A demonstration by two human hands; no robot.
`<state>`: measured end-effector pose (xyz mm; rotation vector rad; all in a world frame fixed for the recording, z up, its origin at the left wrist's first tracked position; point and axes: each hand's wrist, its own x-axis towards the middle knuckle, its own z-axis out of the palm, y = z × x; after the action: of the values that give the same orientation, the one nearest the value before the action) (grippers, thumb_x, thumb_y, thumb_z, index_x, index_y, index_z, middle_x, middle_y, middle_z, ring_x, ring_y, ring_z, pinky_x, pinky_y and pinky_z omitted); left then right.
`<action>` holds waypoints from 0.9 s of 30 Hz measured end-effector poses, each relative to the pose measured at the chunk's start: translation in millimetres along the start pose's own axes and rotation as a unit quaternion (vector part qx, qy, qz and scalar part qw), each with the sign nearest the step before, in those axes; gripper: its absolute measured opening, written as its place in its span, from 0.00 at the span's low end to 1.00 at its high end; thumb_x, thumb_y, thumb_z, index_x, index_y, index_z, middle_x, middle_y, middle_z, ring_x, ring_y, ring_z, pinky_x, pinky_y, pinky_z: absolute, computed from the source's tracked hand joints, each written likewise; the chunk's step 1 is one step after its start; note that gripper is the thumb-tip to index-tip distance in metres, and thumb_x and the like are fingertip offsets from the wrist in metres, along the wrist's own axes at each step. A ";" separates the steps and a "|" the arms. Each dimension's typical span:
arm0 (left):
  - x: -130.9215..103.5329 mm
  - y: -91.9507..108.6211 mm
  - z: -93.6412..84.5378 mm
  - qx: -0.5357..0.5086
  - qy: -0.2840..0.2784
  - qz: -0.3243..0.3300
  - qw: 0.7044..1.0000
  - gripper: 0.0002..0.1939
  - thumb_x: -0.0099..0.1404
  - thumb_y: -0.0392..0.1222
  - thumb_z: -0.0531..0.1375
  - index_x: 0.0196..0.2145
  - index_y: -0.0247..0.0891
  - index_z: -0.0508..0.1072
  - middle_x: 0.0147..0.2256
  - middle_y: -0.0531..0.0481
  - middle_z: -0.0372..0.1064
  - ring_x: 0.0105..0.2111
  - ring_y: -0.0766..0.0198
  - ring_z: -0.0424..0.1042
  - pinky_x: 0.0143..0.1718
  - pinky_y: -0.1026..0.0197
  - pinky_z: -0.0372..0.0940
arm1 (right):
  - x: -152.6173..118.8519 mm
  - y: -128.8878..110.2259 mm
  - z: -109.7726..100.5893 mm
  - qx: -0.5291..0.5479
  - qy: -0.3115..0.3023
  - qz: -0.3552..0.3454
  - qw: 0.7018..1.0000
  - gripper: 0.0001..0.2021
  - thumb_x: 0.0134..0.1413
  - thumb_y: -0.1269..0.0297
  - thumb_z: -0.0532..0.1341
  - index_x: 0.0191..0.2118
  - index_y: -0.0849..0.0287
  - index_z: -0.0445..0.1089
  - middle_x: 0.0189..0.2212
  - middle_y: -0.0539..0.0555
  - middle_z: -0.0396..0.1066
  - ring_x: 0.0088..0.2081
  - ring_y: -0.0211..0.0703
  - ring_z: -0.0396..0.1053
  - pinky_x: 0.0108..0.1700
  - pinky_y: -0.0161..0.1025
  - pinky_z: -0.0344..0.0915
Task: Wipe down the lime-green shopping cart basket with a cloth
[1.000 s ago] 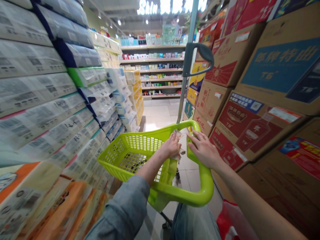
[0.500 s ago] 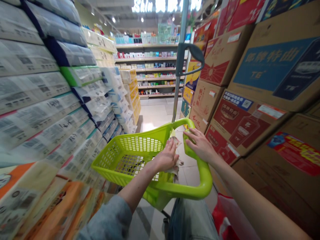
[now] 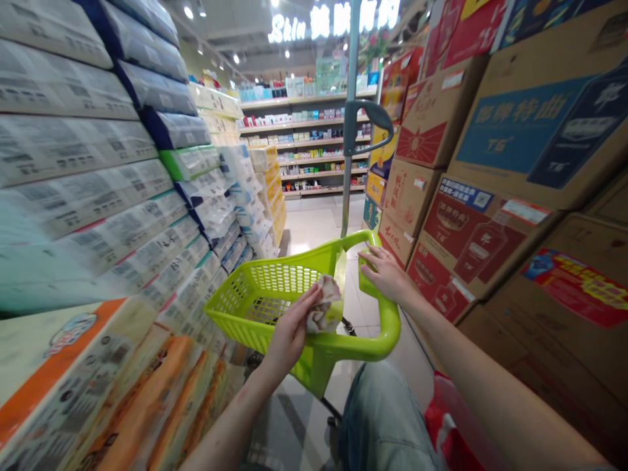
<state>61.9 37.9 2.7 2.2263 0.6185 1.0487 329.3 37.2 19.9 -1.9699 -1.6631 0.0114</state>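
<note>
At the basket (image 3: 289,259), left fingers (image 3: 305,301) hold cloth (image 3: 328,306) (crumpled; blotched).

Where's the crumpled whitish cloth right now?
In the head view, the crumpled whitish cloth is just right of centre, below the middle, in the person's left hand, at the handle end of the green basket.

Ceiling spots (image 3: 188,12) + sign (image 3: 321,21) bright up top, sign blown out, glare on floor (image 3: 300,244) mid-frame. Boxes (image 3: 554,373) lower R dim, shadowy. Packs (image 3: 63,144) at L edge blurry, stretched w/ wide-angle distortion; far shelves (image 3: 314,140) a bit soft.
</note>
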 end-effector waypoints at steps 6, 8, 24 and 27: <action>-22.8 39.8 29.6 0.178 -0.062 0.047 0.981 0.26 0.67 0.38 0.44 0.63 0.41 0.47 0.60 0.44 0.52 0.59 0.59 0.55 0.58 0.52 0.57 | 0.4 0.1 2.8 0.000 0.002 -0.002 1.000 0.22 0.56 0.56 0.50 0.54 0.53 0.64 0.60 0.54 0.54 0.62 0.48 0.46 0.61 0.48 0.45; -30.7 41.4 51.3 0.276 -0.096 0.079 0.953 0.30 0.65 0.44 0.50 0.63 0.37 0.47 0.61 0.40 0.49 0.61 0.53 0.50 0.59 0.46 0.52 | 0.3 0.0 3.4 0.000 0.003 0.002 1.000 0.22 0.55 0.56 0.50 0.55 0.53 0.64 0.60 0.54 0.54 0.62 0.48 0.45 0.61 0.48 0.45; -40.9 46.2 80.7 0.407 -0.016 0.040 0.912 0.24 0.64 0.37 0.49 0.58 0.43 0.56 0.57 0.47 0.57 0.56 0.48 0.53 0.58 0.40 0.47 | -1.4 8.4 3.5 -0.003 0.010 -0.007 1.000 0.22 0.56 0.56 0.50 0.54 0.53 0.64 0.59 0.53 0.55 0.62 0.49 0.46 0.61 0.47 0.44; -40.5 49.4 79.8 0.424 -0.015 0.029 0.905 0.25 0.63 0.37 0.50 0.58 0.44 0.57 0.57 0.47 0.57 0.56 0.45 0.53 0.57 0.37 0.47 | -0.1 9.8 4.0 -0.005 0.011 -0.014 1.000 0.21 0.56 0.57 0.50 0.54 0.53 0.64 0.59 0.54 0.55 0.61 0.49 0.47 0.61 0.47 0.45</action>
<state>109.9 -47.8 -25.6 2.9985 1.1682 0.8509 336.7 38.0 12.5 -1.9475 -1.6800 -0.0283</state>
